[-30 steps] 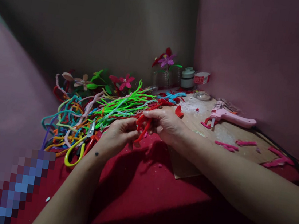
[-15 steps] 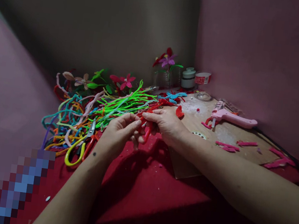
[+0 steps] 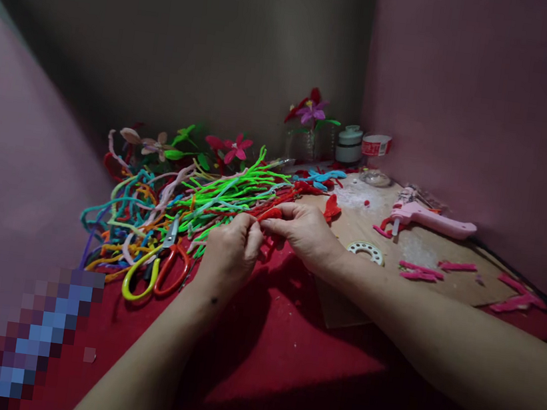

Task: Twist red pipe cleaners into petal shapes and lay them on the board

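One red piece (image 3: 270, 215) is pinched between two bare hands at the centre of the frame. The right hand (image 3: 307, 236) grips it between thumb and fingers, the piece showing at the fingertips. The left hand (image 3: 231, 250), fingers curled and thumb pressed in, closes on its left end, where the exact contact is partly hidden. The piece lies directly between the hands, above a red tabletop (image 3: 281, 374) and just in front of a bundle of green stems (image 3: 251, 183).

Scissors (image 3: 170, 240) with one yellow handle and one red lie left of the left hand, their blades pointing toward a multicoloured tangle (image 3: 137, 204) in the left part of the frame. Beyond the right hand, a red petal (image 3: 332, 209) rests near a blue piece (image 3: 321, 178). A white disc (image 3: 366, 249) with holes, partly covered by the right forearm, lies on a pale board (image 3: 455, 283).

Farther right, a pink glue gun (image 3: 435, 221) lies on its side on the board, with pink strips (image 3: 420, 273) nearer the camera. At the back, a purple flower (image 3: 312, 110) stands to the left of a grey-green jar (image 3: 349, 145), while a pink flower (image 3: 237, 149) shows behind the green stems.
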Demonstrator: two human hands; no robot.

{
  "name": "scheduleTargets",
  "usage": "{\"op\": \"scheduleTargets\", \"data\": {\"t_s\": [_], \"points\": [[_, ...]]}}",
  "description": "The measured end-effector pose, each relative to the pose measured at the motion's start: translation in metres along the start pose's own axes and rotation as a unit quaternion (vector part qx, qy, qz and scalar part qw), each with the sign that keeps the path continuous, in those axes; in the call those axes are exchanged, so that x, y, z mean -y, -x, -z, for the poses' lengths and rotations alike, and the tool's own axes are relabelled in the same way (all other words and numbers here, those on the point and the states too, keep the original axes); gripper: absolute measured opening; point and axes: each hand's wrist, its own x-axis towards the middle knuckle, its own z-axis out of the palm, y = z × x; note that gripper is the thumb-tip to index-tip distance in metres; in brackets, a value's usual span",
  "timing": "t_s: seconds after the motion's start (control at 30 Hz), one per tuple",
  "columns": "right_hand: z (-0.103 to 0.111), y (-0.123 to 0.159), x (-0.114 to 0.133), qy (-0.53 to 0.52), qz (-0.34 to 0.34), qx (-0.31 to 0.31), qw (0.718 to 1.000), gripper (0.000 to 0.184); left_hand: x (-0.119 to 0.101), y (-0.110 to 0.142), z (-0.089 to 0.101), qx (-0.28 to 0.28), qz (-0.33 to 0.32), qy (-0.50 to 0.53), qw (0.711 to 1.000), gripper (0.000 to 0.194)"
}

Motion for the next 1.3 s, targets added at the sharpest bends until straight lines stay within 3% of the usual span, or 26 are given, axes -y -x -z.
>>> {"op": "scheduleTargets", "data": {"t_s": [0.13, 0.3, 0.4, 0.67, 0.8, 0.97, 1.3], "points": [[0.0, 0.0, -0.001, 0.013, 0.009, -0.015, 1.0, 0.007, 0.0, -0.001, 0.0, 0.018, 0.033, 0.033, 0.999, 0.022], [0.001, 0.0, -0.002, 0.042, 0.04, -0.019, 0.998, 0.008, 0.006, 0.0, -0.002, -0.045, -0.035, -0.012, 0.998, 0.014], [0.0, 0.0, -0.002, 0.062, 0.044, -0.011, 0.997, 0.009, 0.008, 0.001, -0.004, -0.05, -0.058, -0.03, 0.997, 0.012], [0.0, 0.0, -0.003, 0.129, 0.03, -0.008, 0.991, 0.009, 0.001, 0.002, -0.004, -0.047, 0.014, 0.064, 0.997, 0.005], [0.001, -0.001, -0.004, 0.136, 0.004, -0.001, 0.991, 0.006, 0.001, -0.002, 0.003, 0.012, 0.071, 0.145, 0.987, 0.003], [0.002, -0.002, -0.003, 0.044, -0.034, 0.018, 0.998, 0.005, -0.001, -0.006, 0.011, 0.073, 0.099, 0.218, 0.968, 0.004], [0.001, 0.001, 0.005, 0.025, -0.06, 0.012, 0.998, 0.006, -0.002, -0.01, 0.015, 0.138, 0.159, 0.406, 0.889, 0.01]]}}
